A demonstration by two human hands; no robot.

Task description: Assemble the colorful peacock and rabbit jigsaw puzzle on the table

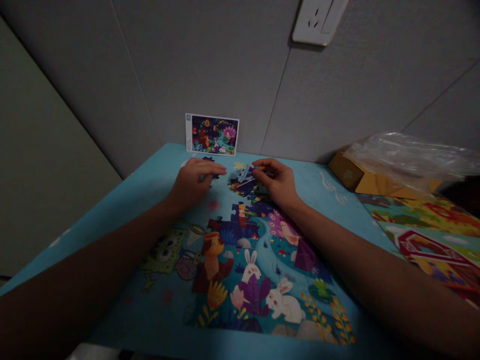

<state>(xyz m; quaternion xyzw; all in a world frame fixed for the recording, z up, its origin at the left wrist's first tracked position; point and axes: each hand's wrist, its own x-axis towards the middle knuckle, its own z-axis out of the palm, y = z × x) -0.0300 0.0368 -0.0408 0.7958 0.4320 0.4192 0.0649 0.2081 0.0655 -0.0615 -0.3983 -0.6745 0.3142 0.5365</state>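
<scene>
A partly joined jigsaw puzzle with rabbits, a bear and a stream lies flat in front of me. Beyond its top edge is a small heap of loose puzzle pieces. My right hand is at the right side of this heap, thumb and fingertips pinched on a puzzle piece that they partly cover. On the left, my left hand has its fingers stretched toward the heap and holds nothing visible. Dark loose pieces show behind and under its fingers.
A picture card of the whole scene leans against the grey wall. The blue table cover carries a cartoon print. To the right are a yellow box, clear plastic wrap and a colourful farm picture. A socket is above.
</scene>
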